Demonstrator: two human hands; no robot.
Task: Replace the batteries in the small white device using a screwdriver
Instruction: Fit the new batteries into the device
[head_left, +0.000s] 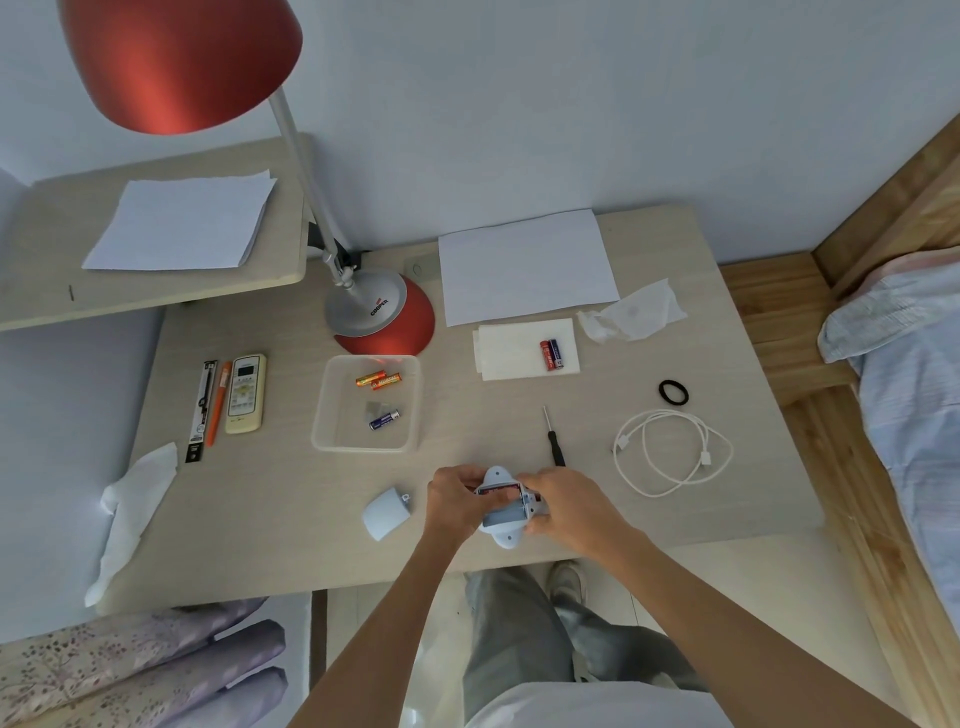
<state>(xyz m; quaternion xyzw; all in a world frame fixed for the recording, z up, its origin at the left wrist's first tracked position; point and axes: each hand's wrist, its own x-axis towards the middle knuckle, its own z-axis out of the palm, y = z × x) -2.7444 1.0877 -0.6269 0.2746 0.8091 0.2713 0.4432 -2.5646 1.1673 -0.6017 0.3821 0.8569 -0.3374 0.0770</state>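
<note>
The small white device (503, 535) lies near the table's front edge with its battery bay open. A red battery sits in the bay's upper slot. My left hand (453, 499) grips the device's left side, thumb reaching into the bay. My right hand (563, 501) holds its right side. The white cover (385, 512) rests on the table just left of my left hand. A black-handled screwdriver (555, 440) lies just behind the device. Two batteries (551, 354) rest on a folded tissue (506, 351). A clear tray (337, 410) holds three more batteries (379, 380).
A red desk lamp (384, 317) stands at the back. A remote (246, 394), an orange pen (218, 402) and a black packaged pen lie at the left. A white cable (672, 451), a black hair band (674, 392), paper sheets (524, 265) and crumpled tissues (636, 310) lie at the right.
</note>
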